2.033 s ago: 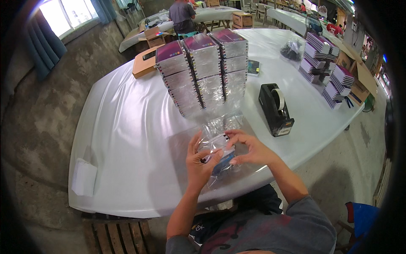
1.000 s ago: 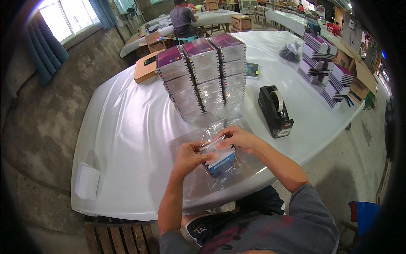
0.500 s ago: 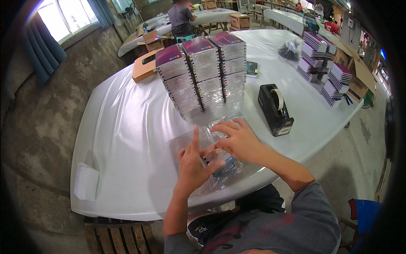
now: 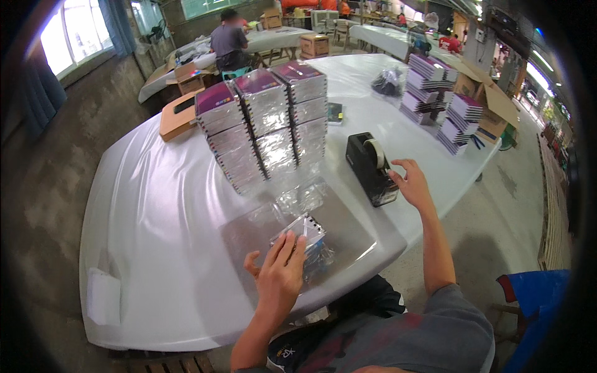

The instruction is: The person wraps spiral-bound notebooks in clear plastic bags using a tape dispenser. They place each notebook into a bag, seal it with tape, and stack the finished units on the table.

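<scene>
A small pack of cards or booklets with dark marks along one edge (image 4: 314, 225) lies in clear plastic film near the front of the table. My left hand (image 4: 281, 270) rests on it, fingers stretched out over its top and thumb off to the side. The loose film (image 4: 301, 198) spreads beyond the pack. To the right, my right hand (image 4: 410, 185) is at the front end of a black tape dispenser (image 4: 365, 168), its fingers apart and bent toward the tape. Whether a fingertip touches the tape is too small to tell.
Behind the pack stands a block of wrapped purple-topped stacks (image 4: 261, 124). A brown carton lid with a phone (image 4: 177, 118) is left of it. Purple-and-white stacks (image 4: 429, 87), a bundled plastic bag (image 4: 388, 82) and an open carton (image 4: 491, 105) are at the far right. A white block (image 4: 104, 297) lies left.
My right hand has left the wrapped pack and moved right to the tape dispenser. My left hand has gone from fingering the film to lying over the pack. The view has shifted.
</scene>
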`<action>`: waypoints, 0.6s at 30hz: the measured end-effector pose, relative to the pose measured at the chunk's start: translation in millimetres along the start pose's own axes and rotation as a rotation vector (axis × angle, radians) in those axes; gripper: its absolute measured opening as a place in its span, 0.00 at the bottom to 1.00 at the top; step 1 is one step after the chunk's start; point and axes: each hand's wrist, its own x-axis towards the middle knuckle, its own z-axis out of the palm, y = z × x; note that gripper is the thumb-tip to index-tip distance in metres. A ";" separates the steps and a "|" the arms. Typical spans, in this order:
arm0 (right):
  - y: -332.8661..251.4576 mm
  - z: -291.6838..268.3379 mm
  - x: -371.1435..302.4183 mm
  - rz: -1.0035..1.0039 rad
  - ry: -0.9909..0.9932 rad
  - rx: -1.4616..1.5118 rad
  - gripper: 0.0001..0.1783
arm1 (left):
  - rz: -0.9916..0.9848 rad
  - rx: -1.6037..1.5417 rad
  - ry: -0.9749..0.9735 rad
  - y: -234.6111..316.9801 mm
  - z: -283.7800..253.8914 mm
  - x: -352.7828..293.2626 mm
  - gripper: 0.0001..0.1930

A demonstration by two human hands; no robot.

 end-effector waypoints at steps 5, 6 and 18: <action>47.1 20.6 13.3 0.483 -0.283 0.425 0.31 | 0.003 -0.003 -0.005 0.2 -2.6 1.2 0.13; 42.2 23.3 11.3 0.563 -0.289 0.480 0.33 | -0.003 -0.006 -0.013 -0.3 -3.0 0.8 0.13; 40.9 38.2 -15.1 0.453 -0.070 1.054 0.13 | -0.016 -0.015 -0.017 -0.6 -1.3 1.5 0.14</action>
